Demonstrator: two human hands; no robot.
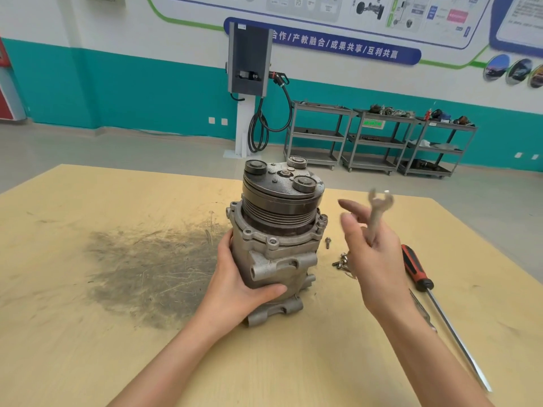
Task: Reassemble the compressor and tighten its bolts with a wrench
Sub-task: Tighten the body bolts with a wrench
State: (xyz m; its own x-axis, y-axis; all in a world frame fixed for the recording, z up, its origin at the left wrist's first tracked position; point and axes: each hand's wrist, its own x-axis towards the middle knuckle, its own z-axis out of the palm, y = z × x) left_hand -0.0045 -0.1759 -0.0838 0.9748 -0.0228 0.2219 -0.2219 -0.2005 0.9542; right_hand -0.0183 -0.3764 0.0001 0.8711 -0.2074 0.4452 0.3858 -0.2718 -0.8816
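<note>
At centre frame the compressor (279, 239) stands upright on the table (88, 333), the left hand (238, 277) curled round its body. Right of it, the right hand (370, 254) grasps a wrench (377, 212), blurred, jaw end up. Seat the wrench squarely on a flange bolt (322, 220); loose bolts (340, 261) wait just right.

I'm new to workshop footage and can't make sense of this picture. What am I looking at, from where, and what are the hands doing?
The camera sits on a person's head, looking down at their own hands; there is no robot. On the wooden table stands a car compressor, upright, pulley end up. The left hand grips its body to steady it. The right hand holds an open-ended wrench, raised beside it and touching nothing. A few loose bolts and a red-handled screwdriver lie to the right.
</note>
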